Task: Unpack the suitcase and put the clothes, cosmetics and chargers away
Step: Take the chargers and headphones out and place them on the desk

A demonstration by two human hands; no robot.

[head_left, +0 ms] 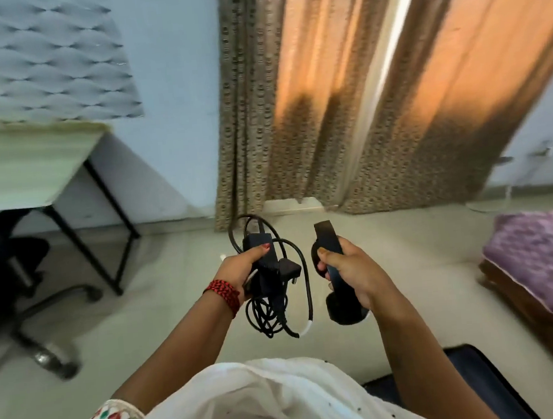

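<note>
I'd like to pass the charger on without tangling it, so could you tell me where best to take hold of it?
Grip the charger by its rigid black brick, from above, where the left hand holds it. The cable loops hang loose below and would slip or tangle.

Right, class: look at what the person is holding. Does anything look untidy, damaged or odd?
The charger in the left hand is untidy: its cable dangles in loose, tangled loops. The headphones in the right hand look intact. No damage shows, though the picture is blurred.
</note>
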